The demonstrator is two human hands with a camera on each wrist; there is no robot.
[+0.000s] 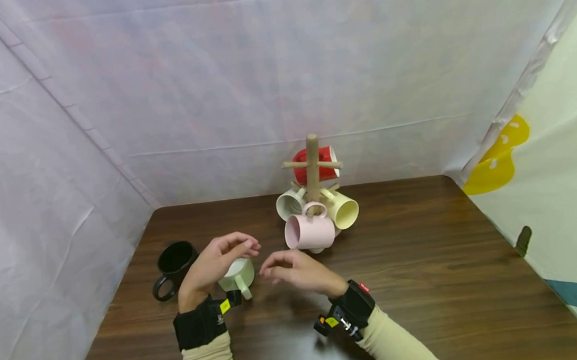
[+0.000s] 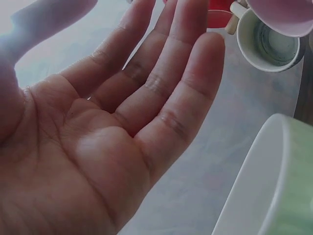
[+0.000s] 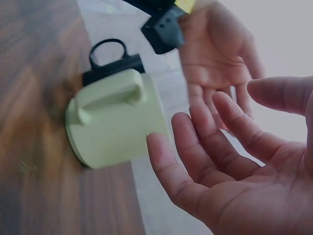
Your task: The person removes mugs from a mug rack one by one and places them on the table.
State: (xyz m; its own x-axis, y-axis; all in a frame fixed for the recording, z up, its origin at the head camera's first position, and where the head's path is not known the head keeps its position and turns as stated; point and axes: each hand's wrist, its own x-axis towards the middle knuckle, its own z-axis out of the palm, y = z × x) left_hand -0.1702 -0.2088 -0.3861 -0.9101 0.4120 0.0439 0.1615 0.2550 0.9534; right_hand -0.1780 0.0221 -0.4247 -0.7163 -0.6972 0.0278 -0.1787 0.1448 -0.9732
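My left hand (image 1: 218,261) hovers over the light green mug (image 1: 241,277), its fingers relaxed and nothing held. In the left wrist view the palm and loosely bent fingers (image 2: 168,93) show, with the green mug's rim (image 2: 279,161) at the lower right. Right of that mug is my right hand (image 1: 298,271), also holding nothing, its fingers gently bent. The right wrist view shows the green mug (image 3: 117,117) standing upright on the table, its handle facing the camera. Behind it stands a black mug (image 3: 112,68), left of my left hand in the head view.
A wooden mug tree (image 1: 312,168) stands toward the back of the brown table (image 1: 415,250). On it hang a red mug (image 1: 301,174), a white mug (image 1: 289,205), a pale yellow mug (image 1: 343,210) and a pink mug (image 1: 314,232). Pale sheeting (image 1: 218,87) rises behind the table.
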